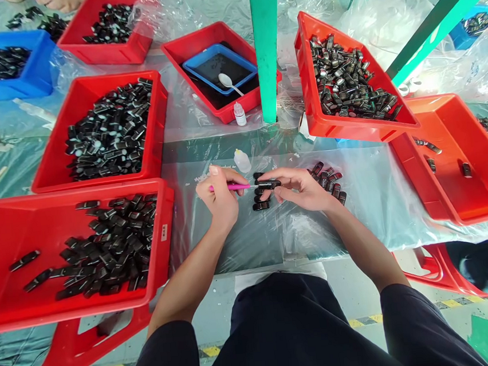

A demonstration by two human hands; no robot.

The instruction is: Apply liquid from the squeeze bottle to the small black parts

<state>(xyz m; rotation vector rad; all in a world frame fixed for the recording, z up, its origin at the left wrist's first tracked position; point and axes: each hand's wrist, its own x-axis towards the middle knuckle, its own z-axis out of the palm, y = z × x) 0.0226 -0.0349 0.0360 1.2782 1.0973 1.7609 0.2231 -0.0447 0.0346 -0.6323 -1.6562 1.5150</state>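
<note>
My left hand grips a thin pink tool, its fine tip pointing right. The tip meets a small black part pinched in the fingers of my right hand. Several similar black parts lie beneath and beside the fingertips, partly hidden by them. Right of my right hand lies a loose group of black parts with reddish faces. A small white bottle with a yellowish tip rests on the plastic sheet just beyond my hands.
Red bins of black parts stand left and at the upper right. A green post rises behind a white-capped bottle and a blue tray with a white spoon. Another person's hand shows at the upper left.
</note>
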